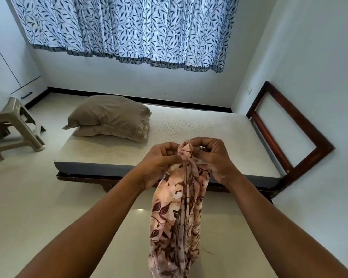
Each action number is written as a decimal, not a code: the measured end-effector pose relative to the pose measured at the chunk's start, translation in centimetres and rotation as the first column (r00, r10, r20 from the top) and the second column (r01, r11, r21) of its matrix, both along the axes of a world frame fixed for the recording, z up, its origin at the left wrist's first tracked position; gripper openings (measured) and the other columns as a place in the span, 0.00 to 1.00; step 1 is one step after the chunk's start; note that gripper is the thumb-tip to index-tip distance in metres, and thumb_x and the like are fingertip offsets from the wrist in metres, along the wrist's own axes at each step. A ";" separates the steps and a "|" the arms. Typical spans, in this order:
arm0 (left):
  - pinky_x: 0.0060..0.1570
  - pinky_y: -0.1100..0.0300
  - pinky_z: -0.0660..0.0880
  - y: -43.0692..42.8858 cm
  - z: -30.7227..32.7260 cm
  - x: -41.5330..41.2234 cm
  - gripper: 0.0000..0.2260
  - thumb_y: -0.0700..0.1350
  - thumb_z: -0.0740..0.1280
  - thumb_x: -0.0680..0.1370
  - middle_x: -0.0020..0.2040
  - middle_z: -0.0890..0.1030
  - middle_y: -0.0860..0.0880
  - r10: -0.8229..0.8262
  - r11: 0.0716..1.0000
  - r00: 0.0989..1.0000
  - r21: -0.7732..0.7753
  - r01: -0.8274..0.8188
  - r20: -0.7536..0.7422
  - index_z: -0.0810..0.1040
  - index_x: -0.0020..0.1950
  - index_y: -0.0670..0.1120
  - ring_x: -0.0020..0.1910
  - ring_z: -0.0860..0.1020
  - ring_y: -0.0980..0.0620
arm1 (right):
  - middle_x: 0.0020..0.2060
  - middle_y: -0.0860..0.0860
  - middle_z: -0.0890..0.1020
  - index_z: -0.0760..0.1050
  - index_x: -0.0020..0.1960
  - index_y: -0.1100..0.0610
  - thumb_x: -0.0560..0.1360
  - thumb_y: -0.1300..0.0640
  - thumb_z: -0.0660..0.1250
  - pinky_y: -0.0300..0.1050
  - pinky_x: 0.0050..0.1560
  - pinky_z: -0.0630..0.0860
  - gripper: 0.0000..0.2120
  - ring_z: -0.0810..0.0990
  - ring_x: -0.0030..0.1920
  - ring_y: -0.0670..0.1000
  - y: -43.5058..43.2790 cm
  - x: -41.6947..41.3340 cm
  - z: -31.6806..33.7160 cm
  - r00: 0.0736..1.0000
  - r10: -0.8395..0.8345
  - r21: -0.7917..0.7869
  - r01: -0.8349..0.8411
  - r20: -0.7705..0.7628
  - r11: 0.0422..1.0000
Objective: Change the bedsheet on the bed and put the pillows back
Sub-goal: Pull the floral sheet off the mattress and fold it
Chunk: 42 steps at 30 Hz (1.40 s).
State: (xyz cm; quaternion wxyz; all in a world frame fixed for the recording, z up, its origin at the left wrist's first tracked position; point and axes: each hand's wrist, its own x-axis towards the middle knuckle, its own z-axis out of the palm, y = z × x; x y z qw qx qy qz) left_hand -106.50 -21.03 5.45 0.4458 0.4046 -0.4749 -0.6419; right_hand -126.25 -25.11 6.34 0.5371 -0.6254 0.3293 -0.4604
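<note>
Both hands, left hand [161, 159] and right hand [211, 157], pinch the gathered edge of the floral bedsheet [177, 213], held near the bare mattress [189, 133]; pillows [111, 117] lie far left. Unfolding stage; spreading likely follows.

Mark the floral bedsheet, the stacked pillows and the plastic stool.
floral bedsheet [177, 207]: head view, hanging bunched middle.
pillows [109, 115]: head view, top pillow's face.
plastic stool [16, 111]: head view, seat's side wall.
</note>
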 end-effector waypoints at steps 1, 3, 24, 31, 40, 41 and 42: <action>0.52 0.51 0.80 -0.3 0.2 0.1 0.16 0.39 0.75 0.72 0.52 0.83 0.36 0.020 1.000 1.000 -0.009 -0.020 -0.007 0.80 0.58 0.38 0.49 0.83 0.44 | 0.48 0.59 0.86 0.83 0.50 0.68 0.76 0.68 0.71 0.48 0.47 0.83 0.04 0.84 0.48 0.55 -0.1 0.2 0.3 1.000 0.007 -0.018 -0.007 -0.012 1.000; 0.52 0.51 0.79 -0.8 0.5 0.7 0.15 0.41 0.76 0.70 0.50 0.83 0.34 0.045 0.998 0.998 -0.035 -0.044 0.032 0.82 0.55 0.37 0.47 0.83 0.44 | 0.47 0.59 0.86 0.83 0.49 0.67 0.76 0.68 0.71 0.47 0.48 0.82 0.03 0.84 0.48 0.54 -0.5 0.6 1.0 1.000 -0.007 -0.056 0.006 -0.027 0.998; 0.35 0.56 0.80 -3.9 0.8 5.1 0.07 0.41 0.69 0.80 0.39 0.84 0.44 0.353 0.923 0.935 -0.159 -0.352 -0.023 0.80 0.51 0.37 0.35 0.82 0.49 | 0.35 0.52 0.85 0.82 0.45 0.58 0.75 0.56 0.76 0.57 0.35 0.83 0.06 0.85 0.35 0.55 -0.5 6.8 4.0 0.934 -0.284 -0.338 0.200 -0.219 0.920; 0.40 0.58 0.76 -2.1 -0.5 5.3 0.08 0.43 0.65 0.80 0.44 0.82 0.43 0.182 0.959 0.972 -0.191 -0.209 -0.149 0.77 0.54 0.38 0.40 0.80 0.48 | 0.39 0.53 0.85 0.82 0.47 0.60 0.77 0.59 0.75 0.54 0.34 0.85 0.04 0.87 0.37 0.53 0.1 8.6 3.8 0.902 -0.371 -0.267 0.310 -0.222 0.913; 0.41 0.57 0.78 -1.2 0.1 5.0 0.07 0.38 0.63 0.83 0.43 0.82 0.41 0.158 0.932 0.986 -0.324 -0.165 -0.047 0.76 0.54 0.33 0.40 0.80 0.48 | 0.39 0.56 0.85 0.78 0.46 0.61 0.78 0.54 0.73 0.47 0.30 0.78 0.10 0.84 0.33 0.52 0.6 8.2 2.8 0.901 -0.290 -0.065 0.284 -0.323 0.957; 0.43 0.55 0.79 -1.1 0.4 4.9 0.07 0.38 0.64 0.83 0.43 0.82 0.40 0.166 0.924 0.986 -0.345 -0.165 -0.029 0.76 0.53 0.34 0.41 0.81 0.46 | 0.37 0.56 0.84 0.77 0.45 0.60 0.77 0.51 0.74 0.51 0.33 0.81 0.13 0.84 0.35 0.55 0.4 8.1 2.8 0.894 -0.315 -0.067 0.310 -0.318 0.948; 0.44 0.51 0.80 -1.1 0.7 4.7 0.07 0.39 0.64 0.83 0.44 0.83 0.39 0.188 0.912 0.982 -0.371 -0.175 -0.001 0.77 0.53 0.35 0.42 0.82 0.44 | 0.37 0.56 0.84 0.76 0.44 0.59 0.77 0.49 0.74 0.56 0.37 0.83 0.14 0.85 0.37 0.57 0.2 8.0 2.7 0.880 -0.350 -0.091 0.339 -0.322 0.936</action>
